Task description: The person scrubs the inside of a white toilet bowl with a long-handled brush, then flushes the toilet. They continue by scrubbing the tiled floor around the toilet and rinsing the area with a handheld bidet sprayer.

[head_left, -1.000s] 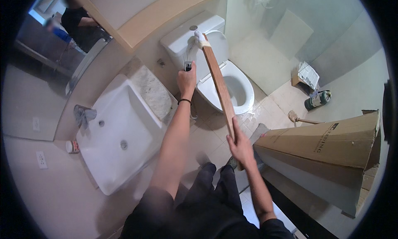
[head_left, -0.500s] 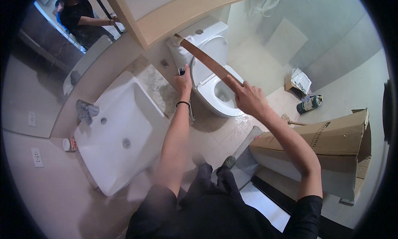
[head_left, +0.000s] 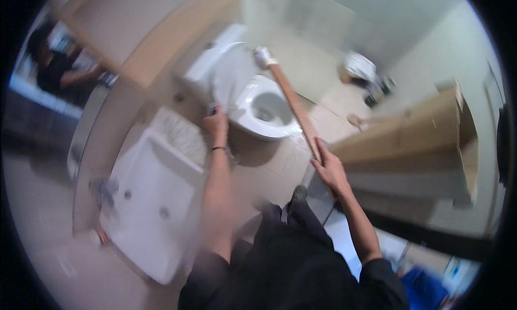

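My right hand is closed around the near end of a long, reddish-brown wooden strip. The strip slants away over the right side of the toilet, whose lid is up. A whitish bundle shows at the strip's far end; blur hides what it is. To the left, between sink and toilet, my left hand is closed on a small dark object, too small and blurred to name. That hand is just left of the toilet bowl.
A white sink with a covered faucet is at left. A wooden shelf overhangs the toilet tank. On the right lies a long cardboard box. A dark bottle and white papers are on the far floor.
The strip's far end has swung from over the toilet tank rightward past the raised lid. My right hand has come nearer my body. The view has turned and blurred.
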`<state>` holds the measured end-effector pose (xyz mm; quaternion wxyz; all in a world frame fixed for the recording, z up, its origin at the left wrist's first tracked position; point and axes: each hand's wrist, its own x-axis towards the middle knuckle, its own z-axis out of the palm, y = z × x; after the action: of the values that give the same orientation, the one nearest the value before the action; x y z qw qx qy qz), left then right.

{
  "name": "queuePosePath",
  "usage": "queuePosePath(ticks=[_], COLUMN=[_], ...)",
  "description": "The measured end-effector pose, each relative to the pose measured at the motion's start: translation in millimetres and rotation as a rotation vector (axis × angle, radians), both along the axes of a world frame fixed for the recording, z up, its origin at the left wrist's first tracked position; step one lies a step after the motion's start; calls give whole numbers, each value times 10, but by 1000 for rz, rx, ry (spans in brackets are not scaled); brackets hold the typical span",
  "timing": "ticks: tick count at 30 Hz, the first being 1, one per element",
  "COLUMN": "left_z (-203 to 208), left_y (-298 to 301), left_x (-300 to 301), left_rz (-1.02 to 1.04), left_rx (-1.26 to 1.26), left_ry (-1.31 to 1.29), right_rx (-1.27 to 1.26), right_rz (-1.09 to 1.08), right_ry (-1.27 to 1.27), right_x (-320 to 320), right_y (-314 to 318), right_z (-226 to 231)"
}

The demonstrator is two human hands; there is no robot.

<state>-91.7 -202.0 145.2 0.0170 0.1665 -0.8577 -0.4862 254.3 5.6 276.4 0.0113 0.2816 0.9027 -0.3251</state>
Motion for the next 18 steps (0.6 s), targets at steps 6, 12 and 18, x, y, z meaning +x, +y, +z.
queuePosePath(ticks=[6, 12, 18], left_z=[-354, -291, -300], left_y=[73, 229, 409], left_x=[-75, 14, 175], left_rz=[-9, -183, -281], left_rx=[84, 41, 63], left_ry=[-218, -127, -85], right_rx=[-245, -750, -2254], right_rz=[-385, -748, -1210], right_ry=[-179, 51, 498], right_x=[972, 1499, 1442], right_y=[135, 328, 736], right_z=[-913, -1715, -2126])
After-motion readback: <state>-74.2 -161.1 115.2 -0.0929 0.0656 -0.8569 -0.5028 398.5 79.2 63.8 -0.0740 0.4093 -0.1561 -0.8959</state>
